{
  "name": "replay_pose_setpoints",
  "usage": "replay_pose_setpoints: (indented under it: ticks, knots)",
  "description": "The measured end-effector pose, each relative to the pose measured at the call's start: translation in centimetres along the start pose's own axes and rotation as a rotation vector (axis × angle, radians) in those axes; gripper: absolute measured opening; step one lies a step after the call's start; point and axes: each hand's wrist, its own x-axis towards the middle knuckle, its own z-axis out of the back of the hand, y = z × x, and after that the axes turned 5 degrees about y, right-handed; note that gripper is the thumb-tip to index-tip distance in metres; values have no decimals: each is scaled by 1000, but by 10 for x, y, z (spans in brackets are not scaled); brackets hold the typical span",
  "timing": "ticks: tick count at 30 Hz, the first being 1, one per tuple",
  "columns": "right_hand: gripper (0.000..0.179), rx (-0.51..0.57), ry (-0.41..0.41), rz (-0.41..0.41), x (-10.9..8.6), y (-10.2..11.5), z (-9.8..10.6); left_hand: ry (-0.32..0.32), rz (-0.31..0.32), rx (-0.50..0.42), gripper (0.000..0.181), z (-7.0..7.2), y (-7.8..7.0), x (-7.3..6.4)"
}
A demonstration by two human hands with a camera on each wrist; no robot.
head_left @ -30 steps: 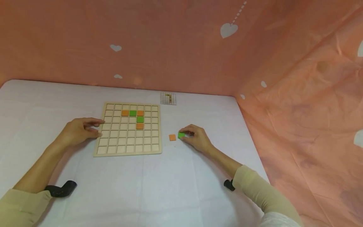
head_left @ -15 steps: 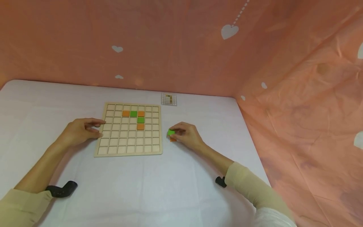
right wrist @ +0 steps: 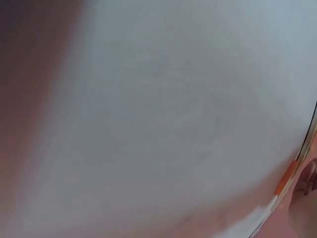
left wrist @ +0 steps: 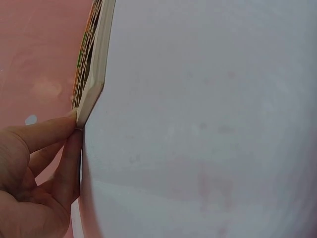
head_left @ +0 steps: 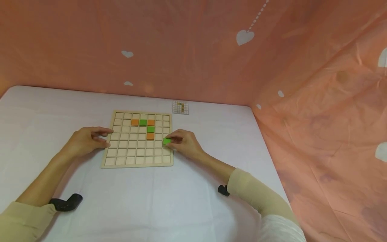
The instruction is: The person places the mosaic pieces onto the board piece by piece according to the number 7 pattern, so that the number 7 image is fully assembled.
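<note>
A light wooden grid board lies on the white table with several orange and green square tiles in its cells. Among them are a green tile and an orange tile. My left hand touches the board's left edge, index finger and thumb spread along it; the left wrist view shows these fingers against the rim. Over the right edge, my right hand pinches a green tile between thumb and fingers. Whether the loose orange tile is under that hand or in it, I cannot tell.
Behind the board lies a small pattern card with a printed grid. Orange cloth with white hearts rises behind the table and along its right side. Black devices show near both forearms.
My right hand has moved left with the green tile, from the table to over the board's right edge. The loose orange tile has gone out of sight. My left hand stays put.
</note>
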Motion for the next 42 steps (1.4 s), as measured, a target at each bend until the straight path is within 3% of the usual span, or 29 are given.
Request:
replay_pose_setpoints:
  ticks: [18,29,42]
  knots:
    - [23,-111,51,10,22,24,-35,-5,0,15,55,-1,3,-1]
    - [24,-184,77,32,25,26,-41,0,4,5,56,0,1,2]
    - [29,-183,73,23,27,24,-44,-3,-3,-2,55,0,-1,1]
